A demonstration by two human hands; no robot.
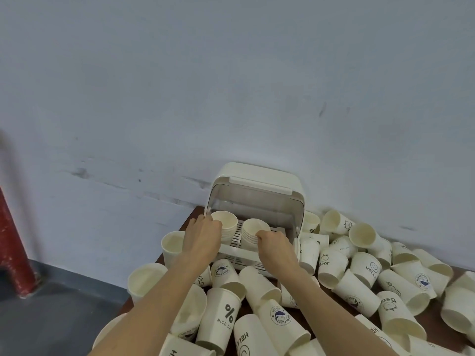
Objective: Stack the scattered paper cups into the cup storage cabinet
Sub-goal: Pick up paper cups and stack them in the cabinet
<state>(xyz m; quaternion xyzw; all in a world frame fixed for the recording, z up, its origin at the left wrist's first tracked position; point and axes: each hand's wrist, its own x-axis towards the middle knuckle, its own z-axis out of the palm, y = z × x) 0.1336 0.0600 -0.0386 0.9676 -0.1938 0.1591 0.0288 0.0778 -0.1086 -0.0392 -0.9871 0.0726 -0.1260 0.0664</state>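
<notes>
A cream cup storage cabinet (pixel 259 187) stands against the wall with its clear lid swung up. Two stacks of paper cups stand upright inside on a slatted rack. My left hand (pixel 203 236) grips the left cup stack (pixel 226 222) at its rim. My right hand (pixel 276 246) pinches the rim of the right cup stack (pixel 253 228). Many loose paper cups (pixel 359 271) with printed logos lie scattered on the dark table around and in front of the cabinet.
The table's left edge (pixel 177 235) drops to a grey floor. A red post (pixel 12 242) stands at the far left. A grey wall (pixel 231 86) is right behind the cabinet. Upright cups (pixel 173 246) stand left of my left arm.
</notes>
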